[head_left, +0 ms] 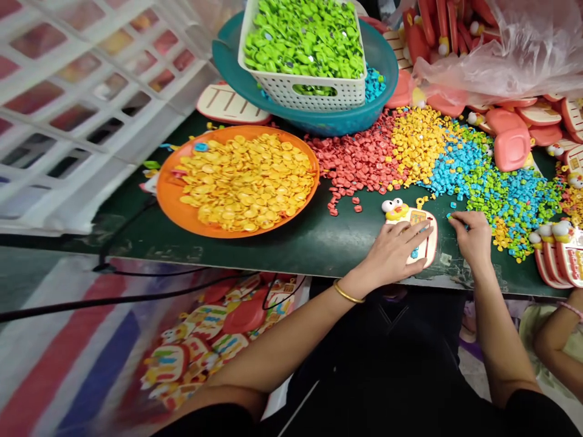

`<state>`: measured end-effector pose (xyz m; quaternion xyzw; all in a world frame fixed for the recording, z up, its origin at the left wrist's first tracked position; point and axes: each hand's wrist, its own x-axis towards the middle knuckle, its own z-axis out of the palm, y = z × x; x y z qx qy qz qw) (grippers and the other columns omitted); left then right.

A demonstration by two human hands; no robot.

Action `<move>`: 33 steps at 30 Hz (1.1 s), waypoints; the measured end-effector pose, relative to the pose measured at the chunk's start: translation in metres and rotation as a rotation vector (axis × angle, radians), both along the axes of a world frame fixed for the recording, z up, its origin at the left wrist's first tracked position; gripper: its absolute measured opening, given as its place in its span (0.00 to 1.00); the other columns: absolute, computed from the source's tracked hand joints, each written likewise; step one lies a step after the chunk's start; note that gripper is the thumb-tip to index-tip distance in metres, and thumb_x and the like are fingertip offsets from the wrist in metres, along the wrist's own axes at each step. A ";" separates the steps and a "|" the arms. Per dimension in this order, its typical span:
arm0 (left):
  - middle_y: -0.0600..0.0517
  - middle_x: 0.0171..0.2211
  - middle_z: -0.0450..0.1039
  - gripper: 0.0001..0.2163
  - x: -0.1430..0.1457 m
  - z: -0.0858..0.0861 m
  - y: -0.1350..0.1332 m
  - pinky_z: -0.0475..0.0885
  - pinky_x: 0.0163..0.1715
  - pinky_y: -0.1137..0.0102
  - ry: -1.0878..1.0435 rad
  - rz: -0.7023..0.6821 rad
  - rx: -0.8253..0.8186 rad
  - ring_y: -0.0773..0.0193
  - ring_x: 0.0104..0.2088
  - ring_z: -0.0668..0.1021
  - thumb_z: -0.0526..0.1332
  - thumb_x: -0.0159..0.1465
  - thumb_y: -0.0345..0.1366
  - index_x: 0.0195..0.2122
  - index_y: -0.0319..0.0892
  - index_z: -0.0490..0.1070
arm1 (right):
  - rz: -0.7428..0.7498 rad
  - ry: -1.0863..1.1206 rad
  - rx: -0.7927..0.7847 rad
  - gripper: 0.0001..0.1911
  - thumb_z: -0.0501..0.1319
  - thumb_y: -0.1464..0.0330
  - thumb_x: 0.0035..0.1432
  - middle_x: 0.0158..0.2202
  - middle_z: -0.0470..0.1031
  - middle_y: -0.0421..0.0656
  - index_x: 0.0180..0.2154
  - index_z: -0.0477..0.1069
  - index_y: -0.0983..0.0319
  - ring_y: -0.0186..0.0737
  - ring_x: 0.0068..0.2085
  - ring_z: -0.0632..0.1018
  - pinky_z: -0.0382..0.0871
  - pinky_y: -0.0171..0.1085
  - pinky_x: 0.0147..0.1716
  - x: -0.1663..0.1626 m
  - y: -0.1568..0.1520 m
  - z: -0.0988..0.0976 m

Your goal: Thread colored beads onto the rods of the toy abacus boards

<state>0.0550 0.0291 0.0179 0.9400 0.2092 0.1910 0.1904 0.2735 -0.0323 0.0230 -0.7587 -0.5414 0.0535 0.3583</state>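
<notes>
My left hand [395, 250] lies flat on a pink and cream toy panel with a duck face [412, 233], near the front edge of the dark green table [291, 243]. My right hand [471, 235] rests just right of the toy, fingertips pinched on a small blue bead at the edge of the mixed bead pile [496, 188]. A gold bangle sits on my left wrist.
An orange plate of yellow pieces [241, 182] lies to the left. Behind it a white basket of green pieces [304, 51] stands in a teal bowl. Red [359, 158] and yellow [416, 142] bead heaps, pink toy shells [512, 142] and another person's arm [558, 334] are at the right.
</notes>
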 end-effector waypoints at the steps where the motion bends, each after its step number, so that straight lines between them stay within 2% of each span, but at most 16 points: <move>1: 0.47 0.62 0.67 0.26 0.000 0.000 0.000 0.63 0.54 0.54 0.004 -0.006 -0.001 0.48 0.56 0.70 0.61 0.64 0.45 0.63 0.47 0.64 | 0.025 0.062 -0.001 0.11 0.59 0.64 0.62 0.35 0.79 0.46 0.36 0.80 0.58 0.45 0.40 0.74 0.70 0.46 0.44 -0.007 0.004 0.000; 4: 0.46 0.57 0.72 0.23 0.001 -0.001 -0.001 0.63 0.54 0.55 -0.032 0.044 -0.032 0.48 0.55 0.70 0.62 0.62 0.45 0.57 0.45 0.70 | 0.076 0.111 -0.007 0.12 0.58 0.65 0.63 0.35 0.74 0.45 0.37 0.81 0.58 0.43 0.39 0.74 0.70 0.44 0.42 -0.032 0.013 -0.005; 8: 0.42 0.51 0.72 0.24 0.003 -0.004 -0.003 0.66 0.49 0.55 -0.041 0.136 -0.062 0.47 0.51 0.72 0.64 0.60 0.50 0.53 0.41 0.70 | 0.090 -0.039 -0.038 0.16 0.53 0.67 0.66 0.35 0.69 0.45 0.44 0.80 0.58 0.43 0.40 0.70 0.69 0.42 0.41 -0.050 0.009 -0.009; 10: 0.41 0.51 0.71 0.29 0.006 -0.002 -0.003 0.66 0.48 0.55 -0.027 0.168 -0.050 0.46 0.50 0.72 0.66 0.58 0.52 0.56 0.41 0.68 | 0.121 -0.099 -0.091 0.18 0.50 0.67 0.68 0.34 0.68 0.45 0.45 0.79 0.58 0.43 0.39 0.69 0.68 0.41 0.39 -0.049 0.004 -0.006; 13: 0.41 0.57 0.67 0.37 0.013 0.002 -0.003 0.65 0.49 0.54 -0.003 0.169 -0.020 0.45 0.53 0.70 0.68 0.56 0.52 0.64 0.43 0.61 | 0.184 -0.159 -0.136 0.16 0.52 0.67 0.67 0.35 0.70 0.46 0.43 0.79 0.58 0.43 0.39 0.70 0.67 0.40 0.39 -0.031 -0.005 0.003; 15: 0.43 0.61 0.66 0.36 0.018 0.004 -0.002 0.64 0.51 0.52 0.011 0.138 -0.005 0.43 0.55 0.69 0.67 0.56 0.53 0.63 0.45 0.62 | 0.067 -0.205 -0.104 0.13 0.56 0.67 0.65 0.37 0.73 0.48 0.41 0.80 0.60 0.45 0.41 0.71 0.67 0.43 0.41 -0.010 -0.010 0.006; 18: 0.46 0.60 0.69 0.28 0.021 0.004 -0.003 0.62 0.52 0.51 0.003 0.110 -0.002 0.44 0.55 0.69 0.67 0.58 0.53 0.57 0.46 0.69 | -0.146 -0.255 -0.108 0.11 0.58 0.68 0.61 0.34 0.75 0.51 0.36 0.81 0.63 0.50 0.40 0.72 0.67 0.48 0.43 0.017 -0.010 0.006; 21: 0.46 0.57 0.72 0.26 0.019 0.001 -0.003 0.61 0.53 0.51 -0.020 0.099 -0.008 0.45 0.56 0.70 0.67 0.58 0.53 0.54 0.46 0.71 | -0.075 -0.118 -0.106 0.10 0.59 0.69 0.60 0.33 0.78 0.49 0.34 0.80 0.61 0.48 0.39 0.73 0.67 0.47 0.43 0.020 0.002 0.002; 24: 0.44 0.56 0.72 0.29 0.017 0.001 -0.003 0.62 0.53 0.52 -0.018 0.091 -0.040 0.46 0.55 0.71 0.67 0.57 0.55 0.54 0.43 0.70 | 0.074 0.115 -0.050 0.09 0.61 0.66 0.60 0.35 0.79 0.45 0.35 0.80 0.59 0.44 0.38 0.76 0.69 0.43 0.42 -0.006 0.020 0.000; 26: 0.42 0.56 0.71 0.34 0.018 0.003 -0.002 0.63 0.53 0.53 -0.015 0.122 -0.071 0.46 0.55 0.71 0.69 0.55 0.56 0.57 0.41 0.67 | 0.119 0.138 -0.031 0.10 0.59 0.66 0.62 0.35 0.77 0.44 0.36 0.81 0.58 0.43 0.39 0.75 0.69 0.42 0.42 -0.026 0.026 -0.001; 28: 0.39 0.60 0.66 0.41 0.019 0.005 -0.001 0.62 0.54 0.54 -0.011 0.165 -0.083 0.44 0.57 0.69 0.70 0.52 0.55 0.62 0.38 0.62 | 0.128 0.047 -0.020 0.12 0.58 0.67 0.63 0.36 0.75 0.46 0.36 0.81 0.58 0.43 0.40 0.73 0.69 0.42 0.43 -0.039 0.023 -0.003; 30: 0.38 0.65 0.60 0.45 0.020 0.006 0.001 0.61 0.56 0.54 0.014 0.166 -0.071 0.43 0.60 0.67 0.70 0.52 0.54 0.67 0.39 0.56 | 0.140 -0.063 -0.017 0.13 0.56 0.67 0.64 0.40 0.74 0.47 0.38 0.81 0.58 0.44 0.42 0.72 0.68 0.43 0.43 -0.037 0.013 -0.004; 31: 0.40 0.66 0.58 0.45 0.020 0.006 0.001 0.61 0.57 0.53 0.035 0.150 -0.063 0.43 0.60 0.66 0.70 0.53 0.54 0.67 0.40 0.56 | 0.113 -0.116 -0.014 0.14 0.56 0.67 0.65 0.41 0.74 0.48 0.39 0.81 0.59 0.45 0.43 0.71 0.68 0.44 0.44 -0.031 0.007 -0.004; 33: 0.44 0.66 0.61 0.38 0.020 0.006 0.002 0.60 0.57 0.52 0.068 0.113 -0.054 0.44 0.58 0.67 0.69 0.55 0.54 0.64 0.45 0.62 | -0.033 -0.216 -0.029 0.13 0.56 0.68 0.64 0.42 0.75 0.50 0.40 0.80 0.60 0.47 0.44 0.70 0.66 0.46 0.45 -0.009 -0.003 -0.004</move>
